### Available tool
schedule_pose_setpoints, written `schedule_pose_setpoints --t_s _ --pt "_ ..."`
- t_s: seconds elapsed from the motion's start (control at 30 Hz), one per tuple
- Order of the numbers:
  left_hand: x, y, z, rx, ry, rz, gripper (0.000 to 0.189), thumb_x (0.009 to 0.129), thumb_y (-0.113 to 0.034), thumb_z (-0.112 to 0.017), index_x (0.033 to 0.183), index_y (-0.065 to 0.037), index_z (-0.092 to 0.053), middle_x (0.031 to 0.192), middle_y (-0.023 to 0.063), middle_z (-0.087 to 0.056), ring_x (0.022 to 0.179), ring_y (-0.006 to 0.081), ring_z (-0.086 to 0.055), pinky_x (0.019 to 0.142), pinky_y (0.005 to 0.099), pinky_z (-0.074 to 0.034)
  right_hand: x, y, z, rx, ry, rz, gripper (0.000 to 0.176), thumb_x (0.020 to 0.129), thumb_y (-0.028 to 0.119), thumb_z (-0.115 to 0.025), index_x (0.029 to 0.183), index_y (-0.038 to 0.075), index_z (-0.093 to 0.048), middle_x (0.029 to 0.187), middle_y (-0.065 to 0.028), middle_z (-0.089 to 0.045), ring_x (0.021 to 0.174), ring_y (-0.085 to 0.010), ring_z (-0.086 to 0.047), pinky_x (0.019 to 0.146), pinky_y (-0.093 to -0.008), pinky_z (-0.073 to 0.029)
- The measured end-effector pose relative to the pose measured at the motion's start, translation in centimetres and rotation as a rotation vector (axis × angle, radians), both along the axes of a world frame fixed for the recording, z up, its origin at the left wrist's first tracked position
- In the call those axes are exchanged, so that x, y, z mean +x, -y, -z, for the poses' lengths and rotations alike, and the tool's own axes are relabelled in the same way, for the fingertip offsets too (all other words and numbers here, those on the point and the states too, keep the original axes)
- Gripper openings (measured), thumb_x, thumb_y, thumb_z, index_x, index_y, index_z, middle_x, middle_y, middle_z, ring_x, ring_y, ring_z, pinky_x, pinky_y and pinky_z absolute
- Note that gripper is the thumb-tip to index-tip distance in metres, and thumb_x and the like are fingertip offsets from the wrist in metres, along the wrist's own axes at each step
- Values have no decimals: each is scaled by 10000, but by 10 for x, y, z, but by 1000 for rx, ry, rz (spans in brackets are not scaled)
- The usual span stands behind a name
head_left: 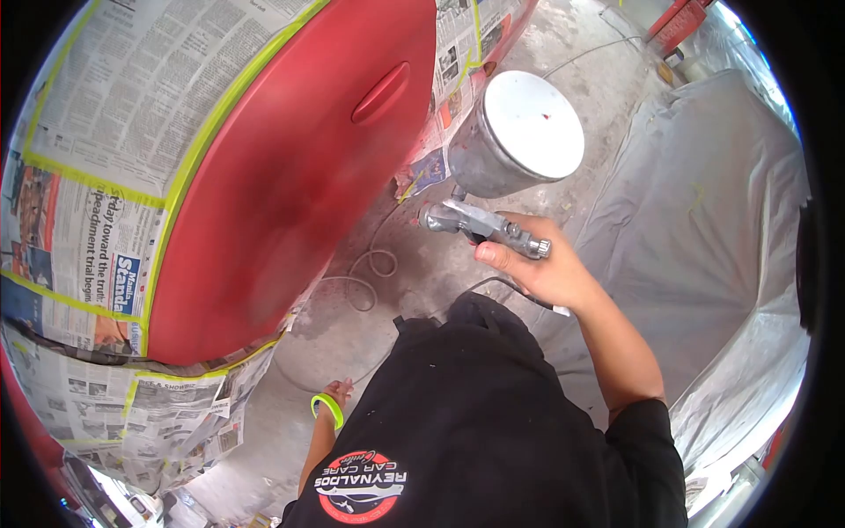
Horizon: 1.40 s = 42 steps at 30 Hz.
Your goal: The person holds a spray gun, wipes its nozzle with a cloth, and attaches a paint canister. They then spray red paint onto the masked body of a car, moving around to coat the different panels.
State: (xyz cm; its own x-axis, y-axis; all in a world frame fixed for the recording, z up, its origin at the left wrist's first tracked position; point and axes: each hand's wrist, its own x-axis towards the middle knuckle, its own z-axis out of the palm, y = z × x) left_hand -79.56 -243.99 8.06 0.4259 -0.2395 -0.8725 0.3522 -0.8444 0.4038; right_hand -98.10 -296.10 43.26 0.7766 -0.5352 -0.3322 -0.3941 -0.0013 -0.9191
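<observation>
My right hand (547, 271) is wrapped round the handle of a metal spray gun (482, 223), thumb at its back end. A large silver paint cup (493, 158) with a white lid (535, 123) is attached to the gun; a small red spot marks the lid. The nozzle points left toward a red car panel (290, 176), apart from it. A darker, uneven patch shows on the panel's middle. Low at my side, my left hand (336, 392), with a bright yellow-green wristband (328, 410), appears closed on a thin air hose (368, 374); its fingers are small in view.
Newspaper masking (132, 97) edged with yellow-green tape (189, 172) surrounds the panel. Loops of hose (361, 280) lie on the stained concrete floor (339, 334). A grey sheet (678, 229) drapes a large object on the right. A red stand (676, 25) is at the far top right.
</observation>
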Motion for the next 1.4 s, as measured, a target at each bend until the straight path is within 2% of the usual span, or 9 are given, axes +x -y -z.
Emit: schedule_pose_setpoints --t_s 0.1,0.2,0.47,0.67,0.8,1.03,1.13,1.23,1.4 --pt "8 -35 39 -172 -21 15 477 929 -476 -636 978 -1 -655 958 108 -721 845 200 -648 767 313 -493 -2 -4 14 -42 6 15 402 895 389 -737 1031 13 -698 689 -28 -571 698 -102 -511 663 -295 -450" --pt "16 -29 26 -94 101 351 473 935 -464 -635 967 7 -654 940 107 -719 829 198 -647 775 314 -497 -3 -6 16 -22 -27 67 476 879 426 -745 1085 1 -695 750 -62 -623 746 -124 -558 715 -305 -472" --pt "21 -5 0 -27 77 270 470 955 -455 -604 956 12 -654 929 107 -721 834 193 -651 787 315 -493 2 3 39 -94 -147 354 695 822 517 -770 1182 -66 -654 1053 -204 -702 1009 -232 -653 914 -355 -487" --pt "23 -12 13 -95 42 177 475 949 -463 -604 955 10 -649 934 105 -721 824 195 -642 788 316 -491 6 23 19 -74 -59 408 663 837 518 -753 1162 -54 -667 976 -178 -713 930 -225 -660 854 -354 -495" --pt "17 -10 8 -101 57 174 477 948 -466 -605 954 9 -645 948 110 -721 832 201 -647 794 322 -494 8 25 42 -308 -77 552 597 855 494 -744 1149 -21 -678 890 -147 -710 838 -190 -648 800 -334 -499" --pt "13 -34 15 -123 -5 115 464 956 -452 -593 1017 6 -633 998 115 -717 882 221 -647 810 339 -498 -12 -20 31 -177 76 132 520 870 410 -756 1165 -10 -672 931 -157 -713 861 -204 -661 812 -344 -503" --pt "10 20 -46 16 -9 128 446 962 -435 -589 1021 6 -621 1014 111 -711 891 225 -643 809 340 -499 -18 -30 43 -82 211 -42 485 884 378 -748 1163 -11 -669 914 -140 -715 840 -187 -659 798 -340 -505" --pt "5 39 -59 69 -2 114 404 970 -404 -586 1004 -2 -612 999 100 -702 887 217 -636 801 338 -495 -21 -34 39 14 156 -5 346 911 299 -735 1053 -8 -664 855 -39 -656 809 -110 -573 758 -284 -485" --pt "12 30 -43 -12 -92 50 319 972 -335 -605 945 -17 -611 936 86 -696 819 197 -620 775 329 -486 -29 -39 47 -34 156 96 352 917 294 -727 1069 -17 -661 891 -58 -670 829 -113 -584 760 -288 -486"
